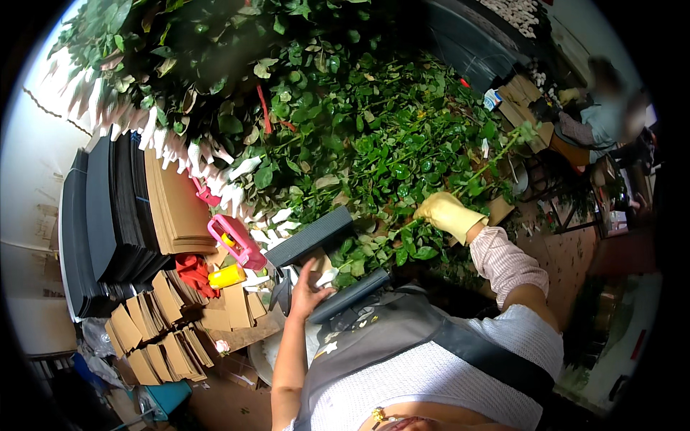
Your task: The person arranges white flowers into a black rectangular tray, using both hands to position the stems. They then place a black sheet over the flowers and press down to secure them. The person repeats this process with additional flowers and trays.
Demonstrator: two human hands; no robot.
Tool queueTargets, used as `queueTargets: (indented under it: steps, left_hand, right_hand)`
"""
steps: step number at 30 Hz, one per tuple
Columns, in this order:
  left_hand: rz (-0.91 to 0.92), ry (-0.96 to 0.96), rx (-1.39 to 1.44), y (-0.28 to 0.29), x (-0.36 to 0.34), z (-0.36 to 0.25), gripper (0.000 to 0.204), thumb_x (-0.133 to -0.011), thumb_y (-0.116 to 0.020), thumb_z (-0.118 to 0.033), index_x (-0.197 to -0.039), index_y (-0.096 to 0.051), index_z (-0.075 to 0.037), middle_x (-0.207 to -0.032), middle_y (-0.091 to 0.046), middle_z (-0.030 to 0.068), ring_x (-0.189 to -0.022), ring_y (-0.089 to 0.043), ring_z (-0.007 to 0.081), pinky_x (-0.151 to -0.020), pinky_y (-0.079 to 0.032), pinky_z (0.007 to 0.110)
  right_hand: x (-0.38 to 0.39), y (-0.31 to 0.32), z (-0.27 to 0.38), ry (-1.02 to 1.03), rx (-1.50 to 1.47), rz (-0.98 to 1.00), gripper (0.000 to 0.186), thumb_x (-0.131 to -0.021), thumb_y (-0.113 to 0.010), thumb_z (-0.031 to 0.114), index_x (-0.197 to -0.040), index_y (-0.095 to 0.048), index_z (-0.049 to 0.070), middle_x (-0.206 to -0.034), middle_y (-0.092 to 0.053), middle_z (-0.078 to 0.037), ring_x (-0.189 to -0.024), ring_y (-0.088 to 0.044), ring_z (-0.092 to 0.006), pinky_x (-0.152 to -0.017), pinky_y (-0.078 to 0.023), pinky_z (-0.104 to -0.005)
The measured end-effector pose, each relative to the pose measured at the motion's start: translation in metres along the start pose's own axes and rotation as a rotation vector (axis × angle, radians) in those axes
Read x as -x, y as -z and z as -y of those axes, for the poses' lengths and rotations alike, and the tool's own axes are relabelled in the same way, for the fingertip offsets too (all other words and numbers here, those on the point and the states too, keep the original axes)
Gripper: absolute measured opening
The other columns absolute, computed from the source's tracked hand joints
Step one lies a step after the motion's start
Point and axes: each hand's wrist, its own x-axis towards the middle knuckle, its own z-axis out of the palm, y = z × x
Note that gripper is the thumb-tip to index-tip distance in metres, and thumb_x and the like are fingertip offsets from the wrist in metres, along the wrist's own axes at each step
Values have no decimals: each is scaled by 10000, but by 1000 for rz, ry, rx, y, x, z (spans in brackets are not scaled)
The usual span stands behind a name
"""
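- Head view: right hand (451,215), yellow-gloved, fingers closed around a leafy stem (405,227); the stem shows on that hand's left.
- Left hand (307,293) bare, fingers apart from thumb, just beside a pale bud (327,277); cannot tell whether it grips.
- Grey ridged block (309,235) just beyond left hand, slanted; dark padded bar (350,294) near it, on its right.
- Left of left hand: pink-handled tool (248,255), yellow roll (226,276), red cloth (195,274), then cardboard pieces (162,309).
- Beyond both hands: broad heap of green foliage (388,144).
- Another person (598,121) well apart, beyond and right of right hand.
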Motion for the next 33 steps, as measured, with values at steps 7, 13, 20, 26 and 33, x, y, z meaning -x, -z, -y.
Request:
queueTargets:
  steps: [7, 13, 20, 26, 33]
  left_hand:
    - [60, -98, -191, 0, 0, 6, 465, -833, -824, -182, -1250, -642, -83, -1096, -588, 122, -1016, -627, 268, -864, -538, 352]
    - [30, -73, -250, -1, -13, -5, 286, -895, -747, -224, -1100, -634, -59, -1049, -594, 118, -912, -625, 255, -809, -512, 370]
    - [-69, -220, -497, -7, -8, 4, 308, -819, -732, -180, -1115, -691, -102, -1011, -564, 146, -954, -592, 352, -848, -506, 434]
    - [-74, -342, -415, -9, -13, -5, 284, -784, -693, -105, -1059, -665, -38, -1057, -570, 150, -964, -589, 357, -841, -514, 422]
    - [-24, -259, -388, 0, -13, -6, 202, -875, -680, -159, -1044, -714, -52, -1014, -619, 154, -991, -600, 360, -875, -498, 425]
  right_hand:
    - [-109, 70, 31, -77, 144, -211, 280, -946, -593, 199, -1205, -686, 146, -896, -711, -92, -839, -700, -309, -767, -575, -444]
    - [-271, 50, 28, -353, 125, 149, 319, -864, -706, 139, -1180, -718, 96, -1137, -742, -95, -1045, -715, -297, -908, -560, -433]
    - [-236, 79, 34, -373, -180, -23, 266, -907, -647, 118, -1158, -734, 137, -1234, -692, -66, -1187, -598, -269, -1059, -459, -373]
    - [-179, 135, -24, 268, -738, -741, 449, -919, -598, 31, -1347, -461, 22, -1389, -561, -152, -1163, -619, -249, -999, -538, -363]
    - [-119, 161, -4, 461, -779, -1077, 423, -987, -623, 214, -1337, -489, 17, -1251, -639, -141, -1215, -596, -242, -1048, -508, -389]
